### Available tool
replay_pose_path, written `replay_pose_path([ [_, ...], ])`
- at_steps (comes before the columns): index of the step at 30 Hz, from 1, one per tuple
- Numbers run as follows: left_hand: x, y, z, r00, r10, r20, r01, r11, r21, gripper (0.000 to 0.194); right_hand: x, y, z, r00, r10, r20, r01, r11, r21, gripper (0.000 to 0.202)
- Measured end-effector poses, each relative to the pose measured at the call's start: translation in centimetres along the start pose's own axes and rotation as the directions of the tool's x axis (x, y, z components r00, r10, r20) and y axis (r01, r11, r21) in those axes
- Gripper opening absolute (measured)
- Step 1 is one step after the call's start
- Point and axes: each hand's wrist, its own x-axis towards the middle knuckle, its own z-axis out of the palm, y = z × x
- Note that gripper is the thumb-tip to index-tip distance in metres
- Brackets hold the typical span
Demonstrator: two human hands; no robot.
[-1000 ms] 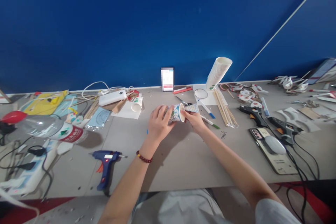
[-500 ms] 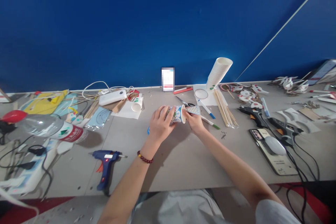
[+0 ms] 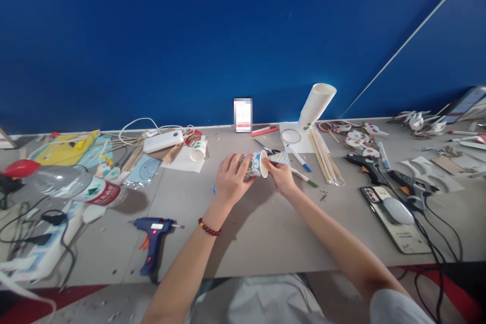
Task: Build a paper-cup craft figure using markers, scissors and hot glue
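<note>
My left hand [image 3: 233, 177] is wrapped round a paper cup [image 3: 256, 163] with blue and green drawn patterns. The cup lies on its side, its mouth turned to the right. Pinched in my right hand [image 3: 281, 174] is a small patterned paper cone [image 3: 278, 157], held right at the cup's rim. My fingers cover its left end, so I cannot tell whether it touches the cup. Beyond the hands lie scissors [image 3: 266, 148], partly hidden. A green-tipped marker [image 3: 307, 178] rests just right of my right hand. Something blue shows beside my left wrist, mostly hidden.
A blue glue gun [image 3: 152, 240] lies at front left, near a plastic bottle [image 3: 89, 187]. Stacked paper cups [image 3: 317, 104] lean at the back, beside wooden sticks [image 3: 324, 157]. On the right are a black glue gun [image 3: 366, 167], a phone [image 3: 397, 230] and cables.
The cone in my right hand has shifted very slightly and tilts a little differently against the cup's mouth. The cup and both arms stay almost in place.
</note>
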Motion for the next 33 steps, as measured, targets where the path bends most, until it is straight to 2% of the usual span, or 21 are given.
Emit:
replay_pose_path([
  [6,0.2,-0.1,-0.2,0.998,-0.010,-0.063,0.005,0.997,-0.078,0.047,-0.1,-0.1,-0.2,0.992,-0.042,0.117,0.040,0.999,0.024,0.034],
  [9,0.2,0.0,-0.2,0.994,-0.074,-0.085,0.065,0.992,-0.105,0.047,-0.5,-0.5,-0.1,0.983,-0.086,0.161,0.071,0.993,0.093,0.032],
  [14,0.5,0.5,-0.7,0.963,-0.271,0.001,0.264,0.940,-0.217,0.053,-0.9,-1.2,-0.1,0.970,-0.141,0.199,0.109,0.980,0.164,0.028],
  [20,1.5,0.6,-2.3,0.908,-0.409,0.088,0.410,0.831,-0.375,0.058,-1.0,-1.9,0.0,0.979,-0.168,0.118,0.151,0.979,0.139,0.024],
  [22,1.8,0.7,-2.8,0.876,-0.457,0.153,0.472,0.745,-0.472,0.060,-1.0,-1.9,0.0,0.980,-0.167,0.108,0.154,0.981,0.120,0.025],
  [25,2.1,0.9,-3.4,0.791,-0.521,0.320,0.599,0.557,-0.575,0.057,-0.9,-1.8,-0.1,0.981,-0.164,0.100,0.154,0.982,0.106,0.027],
  [27,2.1,0.9,-3.5,0.732,-0.529,0.430,0.670,0.443,-0.595,0.054,-0.7,-1.7,-0.2,0.984,-0.155,0.085,0.146,0.984,0.104,0.028],
  [29,2.0,0.7,-3.5,0.689,-0.512,0.513,0.709,0.332,-0.622,0.053,-0.6,-1.6,-0.3,0.988,-0.142,0.068,0.134,0.985,0.109,0.029],
  [31,1.9,0.5,-3.4,0.670,-0.472,0.573,0.718,0.215,-0.662,0.050,-0.5,-1.5,-0.4,0.990,-0.125,0.059,0.118,0.986,0.115,0.029],
  [33,1.7,0.3,-3.4,0.665,-0.429,0.611,0.717,0.139,-0.683,0.045,-0.4,-1.5,-0.4,0.992,-0.109,0.063,0.101,0.988,0.119,0.033],
])
